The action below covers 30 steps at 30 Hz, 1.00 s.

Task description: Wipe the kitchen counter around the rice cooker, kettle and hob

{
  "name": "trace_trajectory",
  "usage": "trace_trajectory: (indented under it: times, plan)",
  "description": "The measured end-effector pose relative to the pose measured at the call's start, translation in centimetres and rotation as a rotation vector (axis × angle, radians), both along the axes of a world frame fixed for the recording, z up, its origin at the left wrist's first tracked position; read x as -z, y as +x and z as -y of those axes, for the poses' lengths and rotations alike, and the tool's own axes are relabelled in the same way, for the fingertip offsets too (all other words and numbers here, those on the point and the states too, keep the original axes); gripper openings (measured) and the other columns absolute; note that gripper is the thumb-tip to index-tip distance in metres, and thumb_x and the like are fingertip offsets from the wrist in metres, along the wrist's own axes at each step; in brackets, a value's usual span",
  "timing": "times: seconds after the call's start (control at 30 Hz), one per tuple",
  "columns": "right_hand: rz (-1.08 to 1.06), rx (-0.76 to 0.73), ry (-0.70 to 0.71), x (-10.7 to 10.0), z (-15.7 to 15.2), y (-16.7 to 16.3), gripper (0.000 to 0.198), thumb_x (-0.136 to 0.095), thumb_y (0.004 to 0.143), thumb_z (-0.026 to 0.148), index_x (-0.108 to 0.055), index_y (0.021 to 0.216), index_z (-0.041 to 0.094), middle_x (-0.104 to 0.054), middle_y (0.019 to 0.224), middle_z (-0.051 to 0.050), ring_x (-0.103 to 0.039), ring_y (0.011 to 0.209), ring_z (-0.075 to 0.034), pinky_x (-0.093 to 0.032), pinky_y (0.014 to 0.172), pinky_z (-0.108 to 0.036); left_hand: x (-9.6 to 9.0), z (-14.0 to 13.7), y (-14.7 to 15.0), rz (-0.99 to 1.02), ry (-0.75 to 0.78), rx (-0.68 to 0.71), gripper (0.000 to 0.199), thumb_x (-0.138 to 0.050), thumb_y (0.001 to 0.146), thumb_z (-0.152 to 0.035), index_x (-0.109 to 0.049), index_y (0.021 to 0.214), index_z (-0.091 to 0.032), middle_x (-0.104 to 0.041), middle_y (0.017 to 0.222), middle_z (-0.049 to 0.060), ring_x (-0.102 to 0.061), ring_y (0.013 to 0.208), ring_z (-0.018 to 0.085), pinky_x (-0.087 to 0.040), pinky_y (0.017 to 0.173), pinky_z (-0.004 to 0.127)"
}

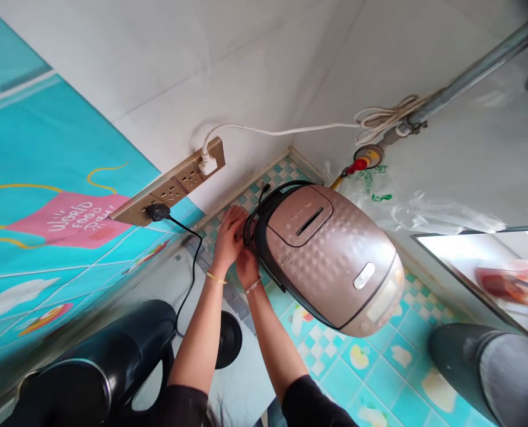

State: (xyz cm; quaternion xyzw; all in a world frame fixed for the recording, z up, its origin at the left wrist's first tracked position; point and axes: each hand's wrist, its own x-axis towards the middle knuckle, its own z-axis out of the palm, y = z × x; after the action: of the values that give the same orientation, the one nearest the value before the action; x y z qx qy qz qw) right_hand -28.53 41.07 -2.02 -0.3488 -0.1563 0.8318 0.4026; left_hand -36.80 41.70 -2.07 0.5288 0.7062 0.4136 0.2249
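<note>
A rose-gold rice cooker with a patterned lid stands in the corner on tiles. Its black power cord loops around the cooker's back end. My left hand, below a gold bangle, has its fingers curled in at this cord. Close beside it, my right hand also closes at the cord, against the cooker's back. Its fingertips are partly hidden. The cord's loose end sticks up past the hands.
A wall socket strip carries a white plug and a black plug. A dark kettle is at left, its black base under my arms. Right are a grey cylinder, a metal pipe and a red-handled valve.
</note>
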Motion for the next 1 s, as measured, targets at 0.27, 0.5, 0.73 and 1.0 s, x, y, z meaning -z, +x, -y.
trace_trajectory:
  times: [0.27,0.5,0.73,1.0]
  plan:
    - [-0.348,0.255,-0.429,-0.3,0.3,1.5,0.035,-0.041,0.103,0.015,-0.075,0.105,0.022,-0.081,0.113,0.000,-0.072,0.121,-0.008,-0.051,0.123,-0.033,5.0,-0.8,-2.5,0.017,-0.081,-0.058,0.045,-0.039,0.110,-0.033,-0.070,0.140,-0.020,-0.063,0.156,0.011,-0.054,0.151,0.023,-0.045,0.130,0.047]
    - [-0.435,0.205,-0.606,-2.5,2.8,3.1,0.030,-0.045,0.104,0.019,-0.071,0.088,0.020,-0.079,0.107,-0.002,-0.073,0.113,-0.011,-0.063,0.104,-0.032,5.1,-1.1,-3.5,-0.436,-0.285,0.272,0.057,-0.054,0.106,-0.034,-0.055,0.162,-0.023,-0.040,0.174,0.010,-0.031,0.165,0.035,-0.043,0.123,0.057]
    - [-0.400,0.289,-0.726,-1.2,3.5,4.4,0.037,-0.041,0.101,0.004,-0.057,0.071,0.019,-0.049,0.055,0.008,-0.054,0.056,-0.005,-0.061,0.074,-0.012,5.7,-0.9,-4.7,-0.568,-0.229,0.400,0.056,-0.042,0.112,-0.043,-0.054,0.163,-0.026,-0.040,0.175,0.008,-0.026,0.167,0.035,-0.009,0.137,0.064]
    - [-0.303,0.028,-0.646,2.5,5.3,8.8,0.039,-0.031,0.111,0.023,-0.062,0.091,0.013,-0.024,0.057,0.015,-0.025,0.040,-0.003,-0.022,0.044,-0.007,6.7,-3.1,-6.9,-0.438,-0.146,0.537,0.053,-0.040,0.112,-0.044,-0.066,0.151,-0.022,-0.053,0.166,0.011,-0.038,0.163,0.029,-0.027,0.137,0.052]
